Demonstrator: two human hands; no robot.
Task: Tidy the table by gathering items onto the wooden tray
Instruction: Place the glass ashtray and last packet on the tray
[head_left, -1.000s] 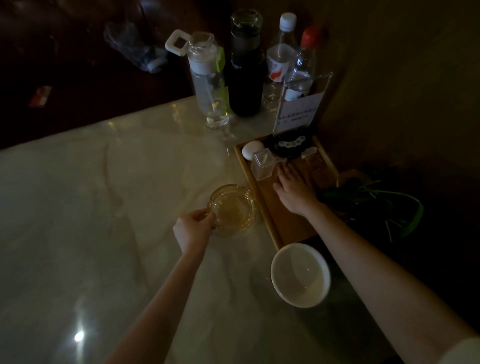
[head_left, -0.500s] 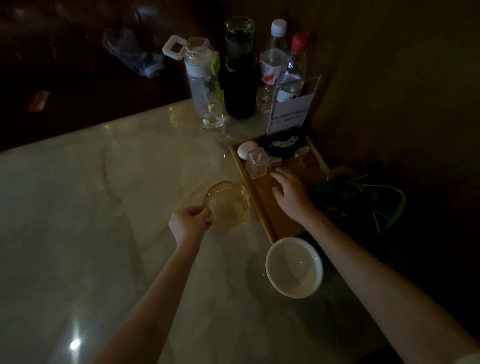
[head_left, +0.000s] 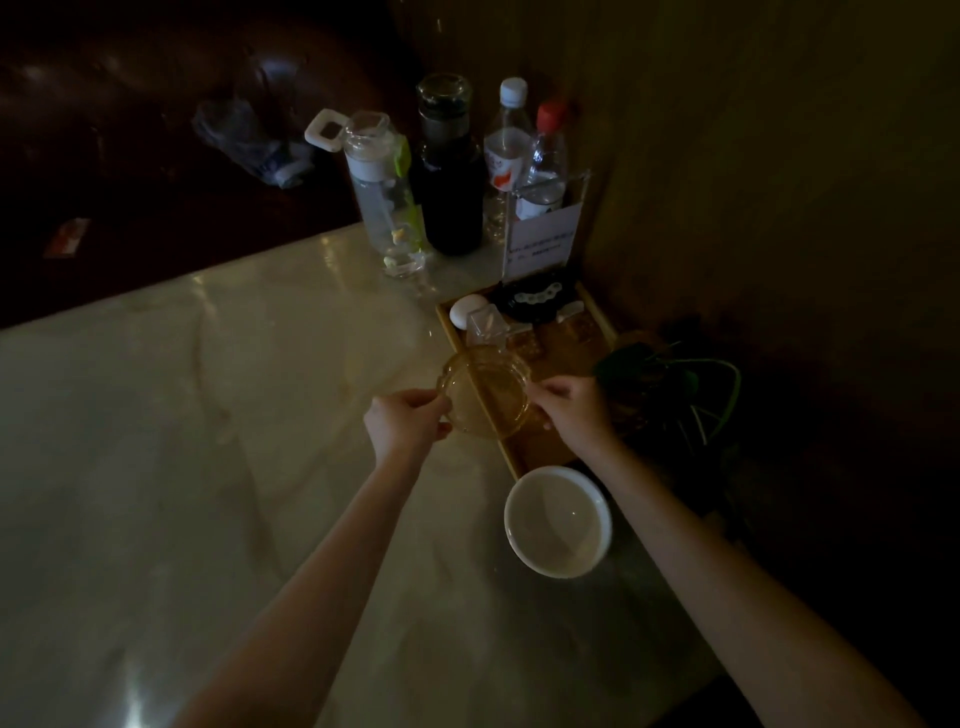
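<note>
An amber glass dish (head_left: 485, 392) is held tilted over the left rim of the wooden tray (head_left: 558, 351). My left hand (head_left: 405, 421) grips its left edge and my right hand (head_left: 574, 408) grips its right edge. On the far part of the tray lie a white egg-shaped object (head_left: 466, 310), a small clear box (head_left: 487, 325) and a dark round item (head_left: 535, 300) with pale beads. A white bowl (head_left: 558, 522) stands on the marble table (head_left: 208, 441) just in front of the tray.
Several bottles (head_left: 449, 166) and a clear sign holder (head_left: 540, 239) stand at the table's far corner behind the tray. A green plant (head_left: 675, 384) is to the right of the tray, against a dark wall. A plastic bag (head_left: 249, 140) lies on the dark seat beyond.
The amber dish has left the table surface and moved right, over the tray's edge. My right hand came off the tray floor and took hold of the dish's right side.
</note>
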